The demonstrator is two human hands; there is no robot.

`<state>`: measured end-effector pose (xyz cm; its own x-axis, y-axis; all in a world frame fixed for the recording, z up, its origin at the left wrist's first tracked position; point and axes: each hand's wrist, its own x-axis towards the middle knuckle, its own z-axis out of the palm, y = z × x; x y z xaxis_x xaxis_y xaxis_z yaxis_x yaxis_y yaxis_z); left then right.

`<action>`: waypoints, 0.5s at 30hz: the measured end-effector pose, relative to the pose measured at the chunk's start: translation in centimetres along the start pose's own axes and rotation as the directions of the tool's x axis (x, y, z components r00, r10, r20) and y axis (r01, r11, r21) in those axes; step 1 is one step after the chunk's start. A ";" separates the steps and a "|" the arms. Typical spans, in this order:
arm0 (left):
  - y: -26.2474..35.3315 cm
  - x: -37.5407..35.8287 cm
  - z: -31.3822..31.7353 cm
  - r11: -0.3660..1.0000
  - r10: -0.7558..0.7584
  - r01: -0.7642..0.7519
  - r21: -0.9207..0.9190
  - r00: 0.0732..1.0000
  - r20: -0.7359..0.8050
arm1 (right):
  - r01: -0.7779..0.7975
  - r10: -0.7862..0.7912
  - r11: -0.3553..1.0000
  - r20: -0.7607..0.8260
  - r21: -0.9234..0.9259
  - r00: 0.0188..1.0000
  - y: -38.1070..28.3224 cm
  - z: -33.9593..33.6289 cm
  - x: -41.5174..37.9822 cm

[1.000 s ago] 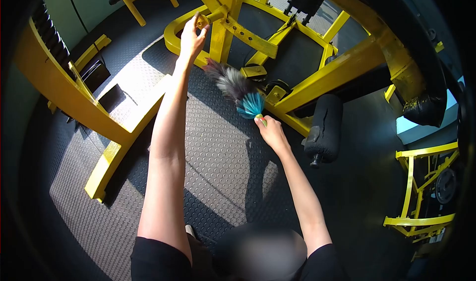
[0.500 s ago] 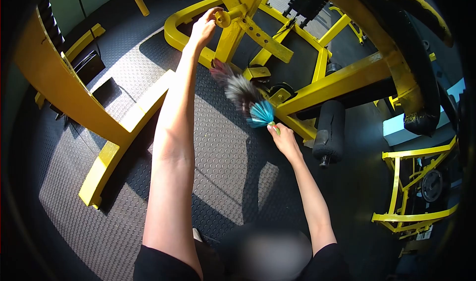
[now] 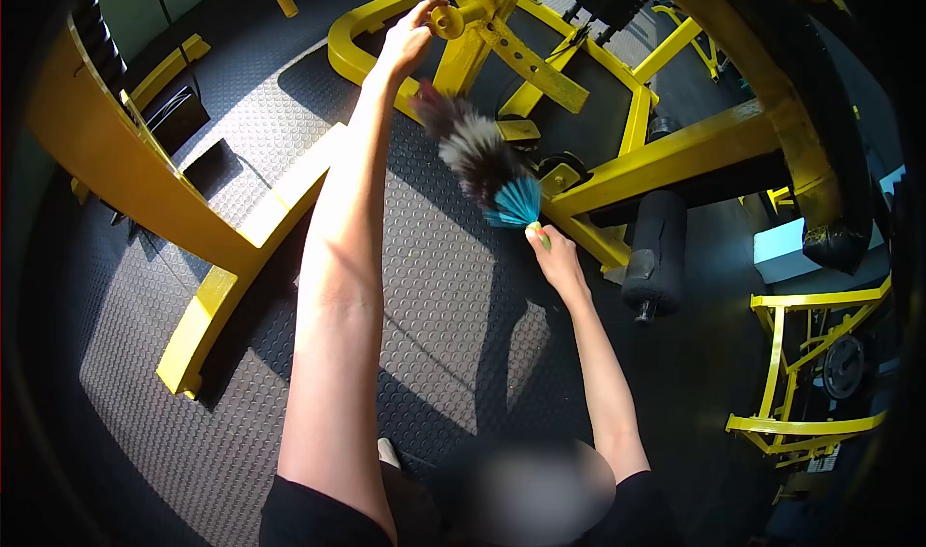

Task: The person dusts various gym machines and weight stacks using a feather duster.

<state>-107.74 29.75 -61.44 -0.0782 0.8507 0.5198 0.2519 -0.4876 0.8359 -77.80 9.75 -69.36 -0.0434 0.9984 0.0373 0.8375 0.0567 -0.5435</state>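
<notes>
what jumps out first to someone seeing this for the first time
The bright yellow gym machine fills the top of the view, standing on a dark studded rubber floor. At the centre, the right hand holds a feather duster with teal and grey plumes, pointed up at the frame. The left hand reaches to the top, its grip on a round yellow knob of the machine.
</notes>
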 end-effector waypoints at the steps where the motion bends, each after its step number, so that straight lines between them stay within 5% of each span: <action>1: 0.0 -0.1 0.0 1.000 -0.001 0.001 0.003 1.000 0.004 | -0.003 0.003 1.000 0.001 0.004 1.000 0.7 0.2 0.0; 3: 0.1 -0.1 0.0 0.999 0.005 -0.004 0.033 1.000 -0.009 | -0.040 0.045 0.993 0.045 -0.107 0.998 1.7 0.2 -0.4; 7: 1.1 -0.7 0.3 0.997 -0.049 0.051 0.051 0.998 -0.030 | -0.116 0.114 0.991 0.033 0.064 0.993 -1.8 -5.6 -2.3; 11: -0.7 -0.3 1.8 0.979 0.140 -0.106 0.174 0.971 -0.194 | -0.154 0.157 0.978 -0.017 0.140 0.987 -7.7 -13.1 -2.1; 15: -0.4 -0.4 1.6 0.990 0.087 -0.068 0.123 0.985 -0.152 | -0.307 0.305 0.934 0.040 0.180 0.951 -5.7 -15.3 -4.2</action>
<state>-106.23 29.90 -62.25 -0.2014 0.7654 0.6112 0.3734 -0.5169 0.7704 -74.07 5.08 -53.60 0.1924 0.9675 -0.1641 0.6980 -0.2525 -0.6701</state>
